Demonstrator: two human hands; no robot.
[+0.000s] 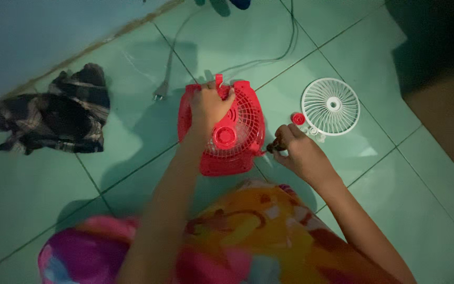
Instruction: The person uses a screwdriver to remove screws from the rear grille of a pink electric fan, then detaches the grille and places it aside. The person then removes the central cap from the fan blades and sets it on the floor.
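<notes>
While it lies flat on the green tiled floor, the red fan housing faces grille-up, its base toward the person. The left hand rests on its top, fingers curled over the rim. The right hand pinches a small dark tool at its right edge. Open tile surrounds it; a white grille lies to its right and a plaid cloth well apart to its left.

Packages, labels, signs, screens: none visible. No printed panel, sticker or display shows anywhere on the tiled floor, the wall strip or the objects lying there.
</notes>
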